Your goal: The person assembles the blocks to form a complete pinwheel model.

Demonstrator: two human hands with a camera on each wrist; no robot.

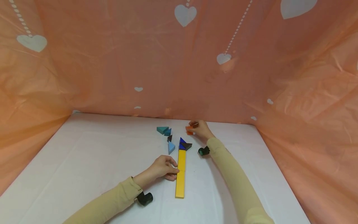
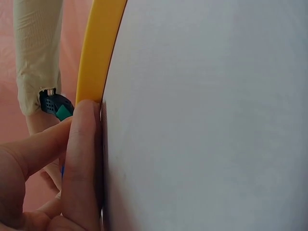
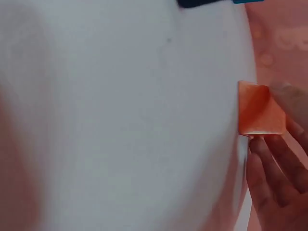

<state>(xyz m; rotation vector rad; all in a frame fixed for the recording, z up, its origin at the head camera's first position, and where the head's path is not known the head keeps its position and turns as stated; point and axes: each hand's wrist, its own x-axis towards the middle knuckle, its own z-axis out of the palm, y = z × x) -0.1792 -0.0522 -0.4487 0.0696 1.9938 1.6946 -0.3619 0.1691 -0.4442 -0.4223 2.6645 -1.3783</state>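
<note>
Two yellow bars point(image 1: 180, 186) lie end to end in a line on the white table. My left hand point(image 1: 164, 168) touches their left edge near the join; in the left wrist view its extended fingers point(image 2: 82, 159) run along the yellow edge. At the far end of the bars sit dark blue pieces point(image 1: 182, 145), with a dark triangular block point(image 1: 186, 146) beside them. Farther back, my right hand point(image 1: 202, 130) pinches an orange block point(image 3: 262, 108) between thumb and fingers, close over the table's far part.
Left of the blue pieces are a light blue triangle point(image 1: 171, 147), a small dark triangle point(image 1: 169, 138), a blue-teal block point(image 1: 167, 132) and a teal triangle point(image 1: 162, 129). An orange curtain point(image 1: 156, 77) with white hearts encloses the table point(image 1: 92, 149). Black cameras point(image 1: 145, 198) hang at both wrists.
</note>
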